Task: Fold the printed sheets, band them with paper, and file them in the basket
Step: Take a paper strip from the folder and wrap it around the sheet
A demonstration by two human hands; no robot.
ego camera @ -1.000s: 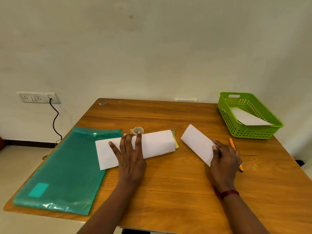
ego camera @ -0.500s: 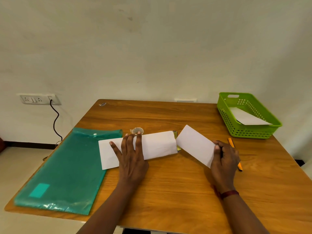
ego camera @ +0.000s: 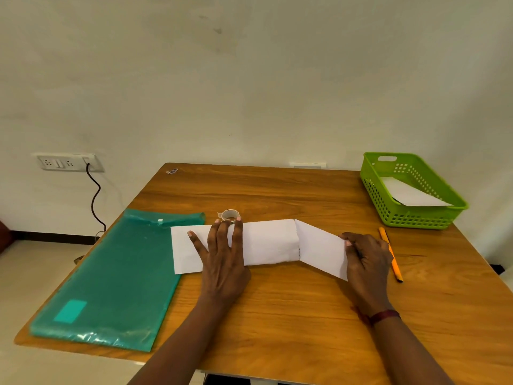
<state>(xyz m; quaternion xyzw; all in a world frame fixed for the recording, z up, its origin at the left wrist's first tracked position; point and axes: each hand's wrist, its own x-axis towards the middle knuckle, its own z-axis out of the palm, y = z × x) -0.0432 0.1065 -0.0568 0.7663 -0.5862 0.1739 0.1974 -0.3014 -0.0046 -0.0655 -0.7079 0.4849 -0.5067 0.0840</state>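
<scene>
A folded bundle of white sheets (ego camera: pixel 268 241) lies across the middle of the wooden table (ego camera: pixel 277 315). My left hand (ego camera: pixel 222 254) presses flat on its left part with straight fingers. A narrower white paper strip (ego camera: pixel 319 248) lies at the bundle's right end, its left edge touching the bundle. My right hand (ego camera: pixel 366 262) pinches the strip's right edge. A green basket (ego camera: pixel 388 212) stands at the far right with a white folded sheet (ego camera: pixel 410 195) inside.
A green plastic folder (ego camera: pixel 111 279) covers the table's left side. A small tape roll (ego camera: pixel 229 214) sits just behind my left fingertips. An orange pen (ego camera: pixel 391 254) lies right of my right hand. A wall socket with a black cable (ego camera: pixel 94 195) is at the left.
My right hand has slid the paper strip leftwards until its edge meets the bundle's right end. My left hand has stayed pressed on the bundle.
</scene>
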